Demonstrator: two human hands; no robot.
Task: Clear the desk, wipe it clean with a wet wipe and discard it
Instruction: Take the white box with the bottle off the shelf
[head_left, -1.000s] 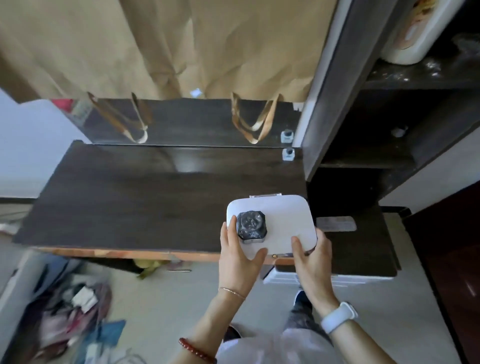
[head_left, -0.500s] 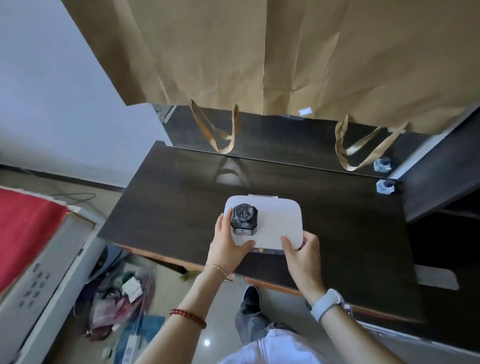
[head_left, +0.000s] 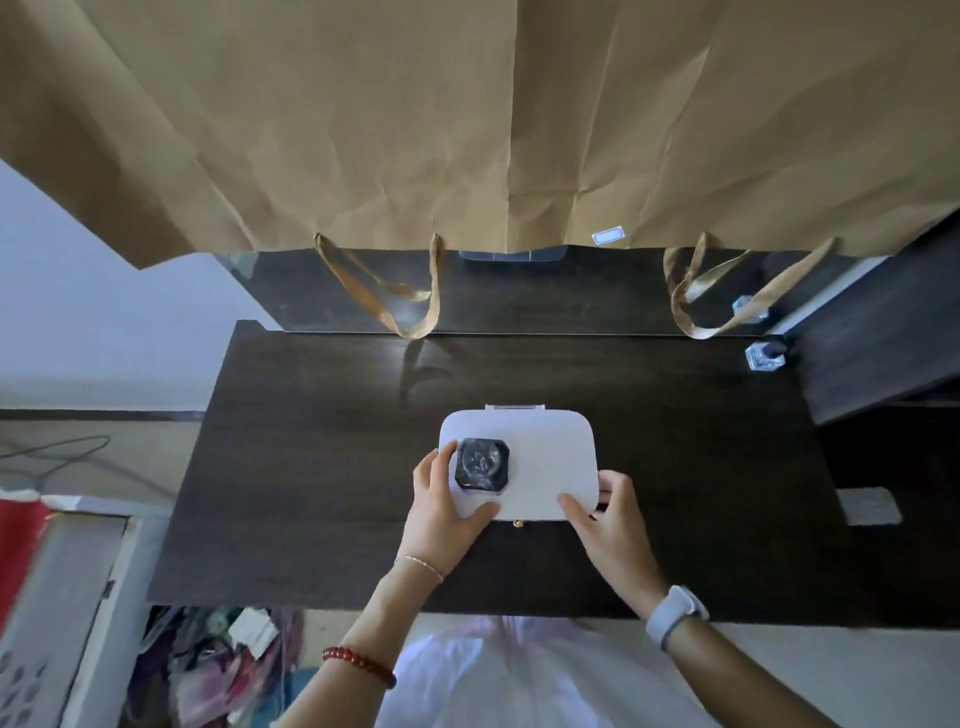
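The white case (head_left: 524, 467) sits at the centre of the frame, over the dark bench (head_left: 322, 467); whether it rests on the surface or is held just above cannot be told. A dark faceted jar (head_left: 481, 464) stands upright on the left part of the case lid.

The left hand (head_left: 441, 512) closes its grip on the lower left corner of the case, thumb on the lid just below the jar, fingers curled at the left edge beside the jar. The right hand (head_left: 615, 525) closes its grip on the lower right corner, thumb on the lid, fingers at the right edge.

A brown paper bag (head_left: 467, 130) fills the upper frame, its handles hanging down to the bench's far edge. A small clear bottle (head_left: 763, 356) stands on the bench at the upper right, well apart from the case.
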